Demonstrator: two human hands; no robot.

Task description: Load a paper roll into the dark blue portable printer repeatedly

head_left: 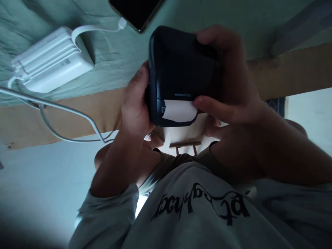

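A dark label printer (pixel 181 65) with "NIIMBOT" lettering is held up between both hands, over the table's near edge. From its lower end a white label strip (pixel 180 110) sticks out, its left edge looking ragged. My left hand (pixel 136 100) is closed on the printer's left side, thumb along the edge and the other fingers mostly hidden beneath. Wrapped round the opposite side, my right hand (pixel 233 76) has one digit at the upper corner and another touching the right end of the label strip. The printer's underside is out of sight.
A white power bank (pixel 53 58) lies on the green tablecloth (pixel 111 72) at the left, with white cables trailing off the wooden edge (pixel 98 103). A phone (pixel 138 12) lies beyond the printer, beside a cable plug (pixel 121 23). A small wooden stool (pixel 185 144) stands on the floor below.
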